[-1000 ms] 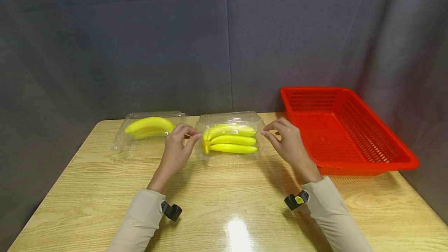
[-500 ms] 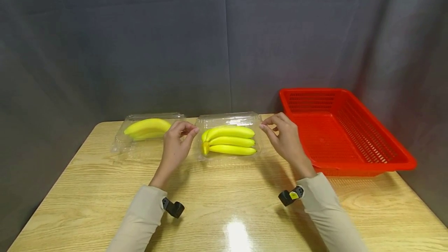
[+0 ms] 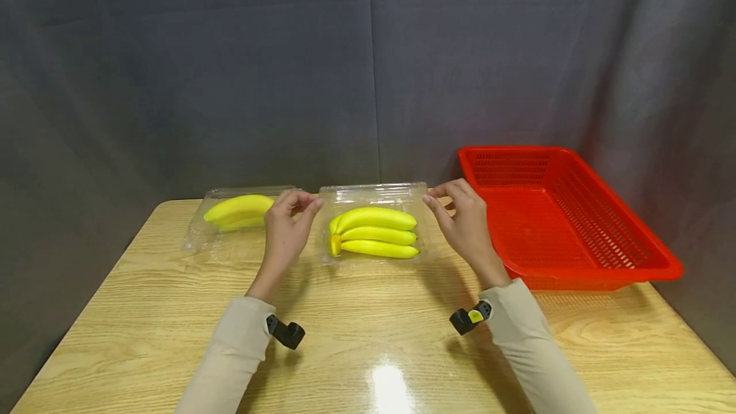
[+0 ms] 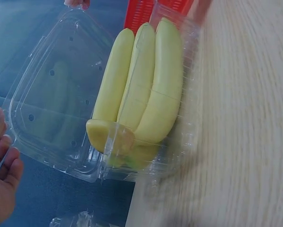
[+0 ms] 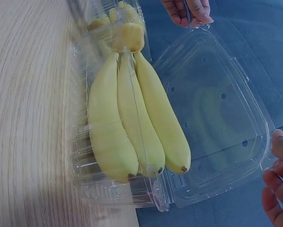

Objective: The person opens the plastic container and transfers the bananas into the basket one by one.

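Note:
A bunch of yellow bananas (image 3: 376, 233) lies in the bottom of a clear plastic clamshell box (image 4: 186, 142), stem to the left. The box's hinged lid (image 5: 222, 104) stands raised and tilted back, uncovering the fruit. At the lid's left corner my left hand (image 3: 290, 225) pinches the edge between thumb and fingers. Opposite it, my right hand (image 3: 462, 225) pinches the right corner in the same way. Both wrist views show the lid edge between the fingertips, with the bananas untouched.
Partly behind my left hand is a second clear box (image 3: 198, 232) with more bananas (image 3: 238, 211). To the right stands a large red plastic basket (image 3: 586, 270). A dark curtain (image 3: 368, 69) hangs behind the wooden table (image 3: 345, 337).
Both hands have moved up and back with the lid. It has swung away from the bananas, which now show without the lid over them.

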`<state>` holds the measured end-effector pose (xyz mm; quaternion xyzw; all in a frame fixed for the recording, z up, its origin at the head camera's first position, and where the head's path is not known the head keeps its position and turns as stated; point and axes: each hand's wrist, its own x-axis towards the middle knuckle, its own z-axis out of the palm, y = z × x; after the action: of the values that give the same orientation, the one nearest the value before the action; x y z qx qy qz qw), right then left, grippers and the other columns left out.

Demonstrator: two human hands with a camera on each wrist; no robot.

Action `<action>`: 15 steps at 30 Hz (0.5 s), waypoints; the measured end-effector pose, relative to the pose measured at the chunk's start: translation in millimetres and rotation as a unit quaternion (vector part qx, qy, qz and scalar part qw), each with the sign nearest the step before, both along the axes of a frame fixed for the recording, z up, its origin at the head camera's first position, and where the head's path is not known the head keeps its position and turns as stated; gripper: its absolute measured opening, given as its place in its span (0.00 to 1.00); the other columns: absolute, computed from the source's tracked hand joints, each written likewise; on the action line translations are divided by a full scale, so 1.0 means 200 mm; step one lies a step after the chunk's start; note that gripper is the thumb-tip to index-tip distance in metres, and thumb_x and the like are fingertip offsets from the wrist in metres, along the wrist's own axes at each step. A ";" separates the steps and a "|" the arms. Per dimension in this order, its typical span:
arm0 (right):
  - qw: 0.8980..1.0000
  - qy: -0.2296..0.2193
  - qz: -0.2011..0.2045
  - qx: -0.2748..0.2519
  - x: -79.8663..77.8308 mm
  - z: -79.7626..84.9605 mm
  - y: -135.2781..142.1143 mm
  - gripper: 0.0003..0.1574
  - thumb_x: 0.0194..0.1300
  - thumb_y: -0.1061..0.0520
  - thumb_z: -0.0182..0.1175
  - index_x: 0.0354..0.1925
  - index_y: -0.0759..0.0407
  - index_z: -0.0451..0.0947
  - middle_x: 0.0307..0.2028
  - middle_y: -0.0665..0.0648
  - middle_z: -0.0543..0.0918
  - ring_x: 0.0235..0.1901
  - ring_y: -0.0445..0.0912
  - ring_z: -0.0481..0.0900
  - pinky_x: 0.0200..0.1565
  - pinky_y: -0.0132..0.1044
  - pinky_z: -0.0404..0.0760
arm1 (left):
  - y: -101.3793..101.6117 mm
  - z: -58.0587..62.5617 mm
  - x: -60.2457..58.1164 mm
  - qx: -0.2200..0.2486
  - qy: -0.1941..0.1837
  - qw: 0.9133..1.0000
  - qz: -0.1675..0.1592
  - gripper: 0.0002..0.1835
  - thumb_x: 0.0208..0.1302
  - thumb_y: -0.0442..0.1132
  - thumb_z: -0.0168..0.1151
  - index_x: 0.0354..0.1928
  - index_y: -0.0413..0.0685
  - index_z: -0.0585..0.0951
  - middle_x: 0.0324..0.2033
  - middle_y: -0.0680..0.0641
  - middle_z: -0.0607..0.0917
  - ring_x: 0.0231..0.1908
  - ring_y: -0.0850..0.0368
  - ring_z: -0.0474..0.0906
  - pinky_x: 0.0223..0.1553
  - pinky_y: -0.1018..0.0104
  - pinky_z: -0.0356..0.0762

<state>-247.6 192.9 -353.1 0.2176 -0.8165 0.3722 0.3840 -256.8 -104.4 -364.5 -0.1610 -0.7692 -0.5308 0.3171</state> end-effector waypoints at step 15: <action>0.999 0.002 -0.011 -0.031 -0.04 0.02 -0.03 0.07 0.60 0.61 0.69 0.29 0.64 0.81 0.31 0.58 0.79 0.33 0.49 0.81 0.30 0.47 0.83 | 0.01 0.06 -0.05 0.016 -0.023 0.999 0.021 0.10 0.62 0.39 0.68 0.34 0.37 0.83 0.33 0.43 0.80 0.35 0.54 0.77 0.41 0.65 0.76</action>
<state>-255.2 186.9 -349.8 0.1971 -0.8062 0.3925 0.3964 -267.2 -101.5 -353.3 -0.1279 -0.7711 -0.5397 0.3127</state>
